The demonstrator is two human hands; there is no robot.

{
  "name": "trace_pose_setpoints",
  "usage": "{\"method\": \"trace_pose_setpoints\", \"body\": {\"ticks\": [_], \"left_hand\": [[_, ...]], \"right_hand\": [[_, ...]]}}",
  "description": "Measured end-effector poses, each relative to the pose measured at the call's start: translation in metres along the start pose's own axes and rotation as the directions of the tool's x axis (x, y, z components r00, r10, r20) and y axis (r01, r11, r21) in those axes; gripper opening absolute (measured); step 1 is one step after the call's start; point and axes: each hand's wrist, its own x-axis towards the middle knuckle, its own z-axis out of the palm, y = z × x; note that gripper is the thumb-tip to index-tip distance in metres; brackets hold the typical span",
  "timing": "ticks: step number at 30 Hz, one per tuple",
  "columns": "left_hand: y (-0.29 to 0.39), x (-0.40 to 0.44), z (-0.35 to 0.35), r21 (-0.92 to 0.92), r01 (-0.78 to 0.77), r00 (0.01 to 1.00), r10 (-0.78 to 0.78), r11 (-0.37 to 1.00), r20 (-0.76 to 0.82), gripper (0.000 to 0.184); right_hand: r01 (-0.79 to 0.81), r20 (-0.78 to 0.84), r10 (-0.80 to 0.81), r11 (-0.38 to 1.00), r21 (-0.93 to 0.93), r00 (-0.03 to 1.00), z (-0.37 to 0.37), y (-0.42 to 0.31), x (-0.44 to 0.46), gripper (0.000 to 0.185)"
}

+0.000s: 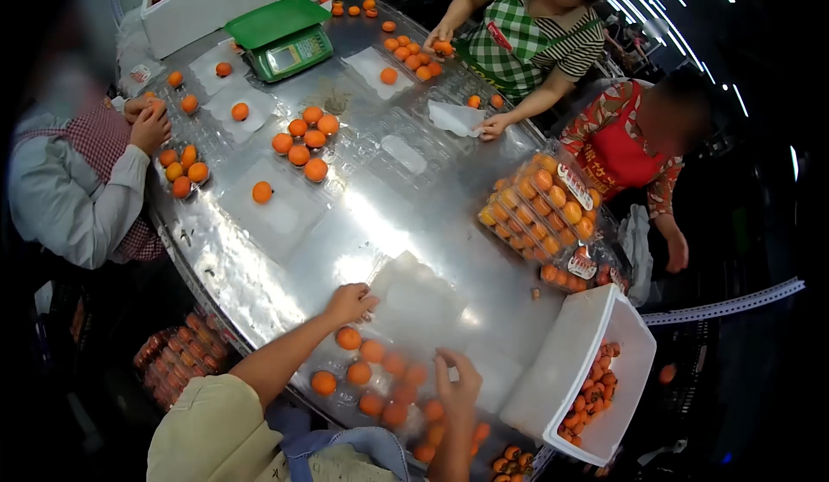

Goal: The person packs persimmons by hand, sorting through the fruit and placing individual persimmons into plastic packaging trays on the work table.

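Observation:
My left hand (350,303) is closed at the near left edge of a clear plastic lid (401,266), its fingertips pinching the rim. My right hand (458,382) is curled at the other side, apparently on the lid's near right corner; glare makes the contact hard to see. Between and below my hands lie several orange persimmons (348,338) in a clear plastic box, some of them hazy, as if seen through plastic. A pale sheet (414,292) shows just beyond my left hand, under or inside the lid.
Around the metal table (246,288) are co-workers on the left, far side and right. Stacked filled boxes (544,206) and a tilted white foam bin (566,335) of fruit stand right. A green scale (285,37), another foam bin (207,3) and open boxes with fruit (306,141) lie farther back.

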Motion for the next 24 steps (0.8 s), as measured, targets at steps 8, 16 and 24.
{"method": "trace_pose_setpoints", "body": {"ticks": [8, 16, 24], "left_hand": [[-0.016, 0.017, 0.000, 0.070, -0.044, 0.998, 0.046, 0.997, -0.030, 0.038], [-0.022, 0.030, -0.004, 0.104, -0.103, 0.991, 0.111, 0.989, -0.070, 0.027], [-0.020, 0.020, 0.001, 0.143, -0.103, 0.990, 0.116, 0.984, -0.084, 0.030]], "right_hand": [[-0.062, -0.090, 0.064, 0.998, 0.018, 0.994, -0.030, 0.017, -0.088, 0.011], [-0.095, -0.138, 0.087, 0.994, -0.052, 0.987, -0.063, 0.033, -0.139, 0.011], [-0.156, -0.143, 0.127, 0.964, -0.213, 0.981, -0.113, 0.072, -0.195, 0.010]]}}
